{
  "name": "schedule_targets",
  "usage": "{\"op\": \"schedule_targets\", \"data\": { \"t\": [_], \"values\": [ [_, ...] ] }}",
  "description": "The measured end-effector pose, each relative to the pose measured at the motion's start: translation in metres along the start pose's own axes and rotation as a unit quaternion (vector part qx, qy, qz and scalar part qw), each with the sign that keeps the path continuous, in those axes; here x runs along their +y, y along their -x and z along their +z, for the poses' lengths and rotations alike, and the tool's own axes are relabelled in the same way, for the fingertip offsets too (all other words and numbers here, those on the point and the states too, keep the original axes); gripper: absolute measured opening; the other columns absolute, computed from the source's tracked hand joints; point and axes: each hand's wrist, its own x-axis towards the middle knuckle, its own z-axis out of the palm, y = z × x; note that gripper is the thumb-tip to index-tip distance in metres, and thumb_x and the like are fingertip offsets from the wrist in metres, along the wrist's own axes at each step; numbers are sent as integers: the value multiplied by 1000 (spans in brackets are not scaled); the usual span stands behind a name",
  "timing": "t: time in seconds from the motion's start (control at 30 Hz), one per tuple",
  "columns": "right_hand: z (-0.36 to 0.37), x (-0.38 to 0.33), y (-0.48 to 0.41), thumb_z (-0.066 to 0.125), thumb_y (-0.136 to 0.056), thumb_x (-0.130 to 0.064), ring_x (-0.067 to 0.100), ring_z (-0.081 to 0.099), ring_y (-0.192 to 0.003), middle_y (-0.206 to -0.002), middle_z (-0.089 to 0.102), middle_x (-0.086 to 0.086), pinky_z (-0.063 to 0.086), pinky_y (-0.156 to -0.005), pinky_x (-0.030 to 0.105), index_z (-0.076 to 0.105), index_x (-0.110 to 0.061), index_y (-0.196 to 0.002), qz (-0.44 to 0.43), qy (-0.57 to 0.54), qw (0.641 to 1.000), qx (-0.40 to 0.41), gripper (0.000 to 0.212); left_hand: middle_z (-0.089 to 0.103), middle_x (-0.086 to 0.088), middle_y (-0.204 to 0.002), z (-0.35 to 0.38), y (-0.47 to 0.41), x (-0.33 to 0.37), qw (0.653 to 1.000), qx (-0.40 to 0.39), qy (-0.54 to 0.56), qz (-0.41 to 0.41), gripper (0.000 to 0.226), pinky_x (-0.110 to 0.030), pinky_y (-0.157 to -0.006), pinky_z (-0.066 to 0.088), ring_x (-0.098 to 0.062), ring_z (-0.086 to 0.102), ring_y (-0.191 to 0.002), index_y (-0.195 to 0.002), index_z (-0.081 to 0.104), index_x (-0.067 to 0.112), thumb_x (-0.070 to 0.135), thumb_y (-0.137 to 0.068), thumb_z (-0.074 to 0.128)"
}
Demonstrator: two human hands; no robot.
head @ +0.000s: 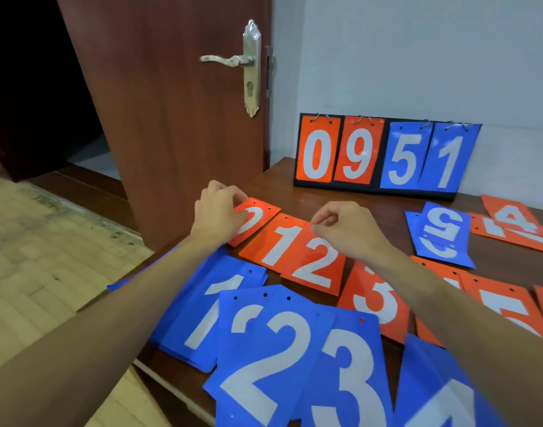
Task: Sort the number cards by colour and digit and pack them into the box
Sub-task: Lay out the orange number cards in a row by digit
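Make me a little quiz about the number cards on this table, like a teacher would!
1. True or false: the scoreboard standing by the wall reads 0 9 5 1.
2. Fill in: the left hand grips the orange card with the digit ___.
3. The nearest row of cards is which colour? A) orange B) blue C) green
Key: 1 true. 2: 0, it is the orange 0 card. 3: B.
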Motion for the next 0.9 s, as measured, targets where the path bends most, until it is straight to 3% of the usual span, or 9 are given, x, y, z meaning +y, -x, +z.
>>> {"op": "schedule_targets", "data": {
  "t": [0.1, 0.17, 0.3, 0.43, 0.53, 0.6, 0.73, 0.8, 0.9],
  "values": [
    [-19, 13, 8, 67, -83, -23, -2, 58, -75, -78, 64, -12, 39, -57, 8, 67, -26, -82, 12, 2, 1000, 16, 4, 53, -1, -108, 9, 9, 38, 995, -37, 49, 83, 19, -31, -97, 40, -19, 53, -107, -103, 67, 22, 21, -85, 64],
    [-36, 27, 14, 68, -82, -23, -3, 58, -71, -74, 64, -12, 39, -54, 5, 67, -26, -79, 25, 12, 999, 40, 5, 55, 3, -97, 18, 15, 72, 985, -72, 99, 120, 18, -19, -84, 39, -15, 58, -97, -102, 68, 19, 17, -86, 62],
    [-73, 65, 26, 67, -83, -20, 3, 59, -73, -74, 64, -11, 39, -58, 9, 66, -24, -75, 79, 28, 994, 67, 9, 64, 10, -93, 42, 21, 132, 964, -154, 150, 157, 16, -13, -76, 37, -6, 58, -92, -99, 70, 23, 22, -89, 58],
    [-108, 112, 29, 62, -87, -22, 14, 60, -83, -87, 70, 2, 39, -59, 16, 71, -9, -86, 151, 87, 981, 81, 16, 66, 3, -114, 81, 20, 177, 949, -204, 132, 200, 25, -16, -86, 38, -11, 58, -106, -114, 65, 18, 25, -92, 54],
    [-120, 140, 27, 61, -90, -26, 18, 57, -105, -117, 63, 4, 41, -81, 23, 63, -10, -115, 195, 103, 973, 71, 30, 55, -2, -134, 113, 19, 197, 950, -229, 15, 214, 41, -38, -108, 30, -22, 45, -127, -134, 48, 19, 36, -97, 42],
    [-121, 153, 24, 59, -91, -25, 20, 52, -121, -133, 55, 7, 41, -95, 27, 53, -11, -131, 192, 99, 974, 66, 43, 55, -6, -131, 128, 20, 208, 947, -236, -43, 213, 42, -44, -107, 23, -26, 40, -127, -136, 41, 18, 37, -99, 32],
    [-117, 161, 22, 60, -90, -29, 20, 51, -123, -135, 55, 5, 42, -97, 29, 57, -12, -129, 157, 142, 976, 53, 42, 46, -7, -140, 137, 24, 228, 946, -282, -9, 159, 44, -43, -108, 19, -28, 32, -133, -143, 31, 20, 31, -101, 28],
    [-116, 161, 22, 64, -86, -36, 18, 51, -121, -131, 58, 3, 45, -93, 29, 60, -13, -126, 144, 162, 976, 39, 46, 38, -8, -147, 139, 22, 237, 947, -294, 99, 85, 48, -38, -109, 26, -27, 31, -135, -146, 29, 22, 30, -100, 36],
    [-115, 162, 24, 67, -84, -38, 17, 50, -121, -129, 59, 3, 48, -91, 31, 59, -15, -126, 133, 173, 975, 38, 48, 48, -6, -138, 140, 21, 248, 906, -246, 341, -46, 48, -23, -87, 44, -16, 49, -114, -139, 40, 13, 16, -93, 55]
  ]
}}
